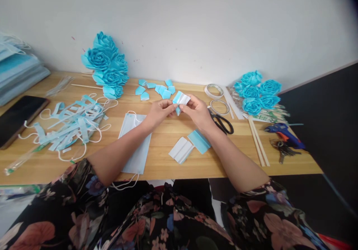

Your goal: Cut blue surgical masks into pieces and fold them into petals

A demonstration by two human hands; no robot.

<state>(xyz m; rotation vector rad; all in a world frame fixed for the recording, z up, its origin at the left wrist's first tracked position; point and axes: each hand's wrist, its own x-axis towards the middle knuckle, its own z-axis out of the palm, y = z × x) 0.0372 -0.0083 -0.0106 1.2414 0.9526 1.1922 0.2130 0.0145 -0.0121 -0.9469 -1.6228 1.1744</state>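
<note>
Between my two hands, above the middle of the table, is a small folded piece of blue and white mask fabric (181, 99). My left hand (161, 112) pinches its left edge and lower corner. With thumb and fingers, my right hand (198, 110) grips the right side. Two flat cut squares lie below, a white one (181, 150) and a blue one (199, 141), the latter near my right forearm. Several folded blue petals (160, 89) are scattered behind my hands. A whole face mask (135, 145) lies partly under my left forearm. Black-handled scissors (222, 123) rest beside my right wrist.
Blue fabric roses stand at the left (107, 67) and right (256, 93). Left are mask scraps (75, 125), a phone (21, 117) and stacked masks (21, 72). Right are tape rolls (214, 90), wooden sticks (257, 141), a glue gun (285, 134) and keys (283, 153).
</note>
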